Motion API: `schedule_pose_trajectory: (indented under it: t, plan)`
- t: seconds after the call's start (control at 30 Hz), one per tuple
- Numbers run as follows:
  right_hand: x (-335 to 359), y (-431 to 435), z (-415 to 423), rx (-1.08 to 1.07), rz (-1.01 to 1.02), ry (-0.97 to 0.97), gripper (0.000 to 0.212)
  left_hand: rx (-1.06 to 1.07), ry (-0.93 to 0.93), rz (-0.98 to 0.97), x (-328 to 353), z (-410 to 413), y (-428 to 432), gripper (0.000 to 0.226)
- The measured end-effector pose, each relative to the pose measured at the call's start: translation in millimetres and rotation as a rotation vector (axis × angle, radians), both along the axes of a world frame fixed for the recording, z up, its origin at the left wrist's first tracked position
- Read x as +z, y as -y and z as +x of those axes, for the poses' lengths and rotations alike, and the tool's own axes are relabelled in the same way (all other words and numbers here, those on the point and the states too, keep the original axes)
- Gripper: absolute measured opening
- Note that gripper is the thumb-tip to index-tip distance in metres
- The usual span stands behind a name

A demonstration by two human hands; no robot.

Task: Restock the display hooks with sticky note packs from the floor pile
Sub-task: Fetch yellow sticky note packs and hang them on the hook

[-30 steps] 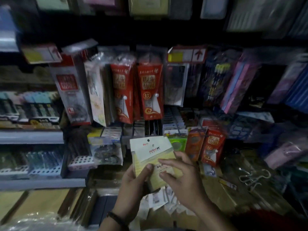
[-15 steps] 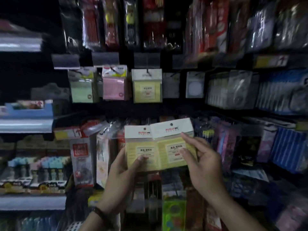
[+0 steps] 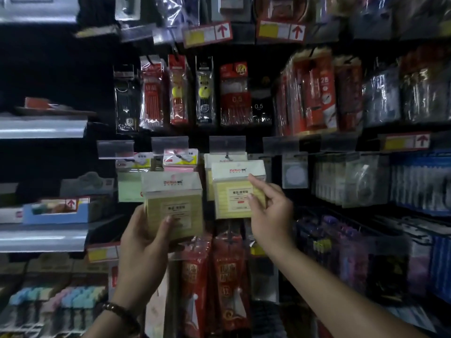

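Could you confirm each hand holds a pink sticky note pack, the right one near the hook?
Not pink: the head view shows both yellow, the left pack in the left hand, the right pack in the right hand near the hook.

hanging yellow pack (image 3: 209, 176) blocks hook (image 3: 227, 157).

Left hand (image 3: 142, 245) holding yellow pack (image 3: 174, 198), right hand (image 3: 272, 215) pinching second pack (image 3: 233, 186)

Left hand (image 3: 144, 242) grips pack (image 3: 174, 203), thumb across front; right hand (image 3: 271, 215), arm outstretched, pinches second pack (image 3: 234, 191)
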State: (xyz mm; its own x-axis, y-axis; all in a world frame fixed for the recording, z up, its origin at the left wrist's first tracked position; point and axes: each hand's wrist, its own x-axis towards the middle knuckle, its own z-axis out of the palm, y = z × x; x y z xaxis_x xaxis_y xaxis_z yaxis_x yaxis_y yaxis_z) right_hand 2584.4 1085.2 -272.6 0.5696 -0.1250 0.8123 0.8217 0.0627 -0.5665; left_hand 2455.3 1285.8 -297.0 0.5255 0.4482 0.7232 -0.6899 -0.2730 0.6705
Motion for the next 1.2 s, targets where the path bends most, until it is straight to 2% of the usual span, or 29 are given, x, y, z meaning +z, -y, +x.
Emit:
schedule_pose_trajectory:
  t: [0.13,0.3,0.63,0.77,0.9,1.03,1.13,1.2]
  plan:
    - [15.6,-17.9,17.3,-0.081,-0.003,0.096,0.044,-0.008,0.006,-0.003,7.6,5.0,-7.5,0.024]
    - [29.6,-29.6,20.4,-0.113,-0.038,0.127,0.047,-0.004,0.0,0.007,12.4,10.5,-13.2,0.024]
    - [32.3,-35.8,25.5,-0.148,-0.013,0.056,0.042,-0.052,-0.024,-0.004,14.0,14.9,-10.9,0.027]
    - [36.3,-36.2,27.5,-0.176,-0.063,0.037,0.042,-0.075,-0.019,-0.002,14.3,16.9,-11.6,0.025]
    - [45.7,-39.2,41.1,-0.245,-0.232,-0.093,0.047,-0.08,-0.036,0.01,14.7,16.8,-9.7,0.028]
    - [59.6,-36.5,36.7,-0.321,-0.521,-0.165,0.064,-0.045,-0.043,0.02,16.3,20.0,-8.2,0.026]
    - [68.2,-33.2,25.2,-0.453,-0.765,-0.267,0.076,-0.062,-0.071,0.033,17.4,23.6,-4.6,0.025]
    - [65.1,-31.7,17.2,-0.66,-0.874,-0.246,0.072,-0.094,-0.081,0.025,17.8,27.2,-0.8,0.025]
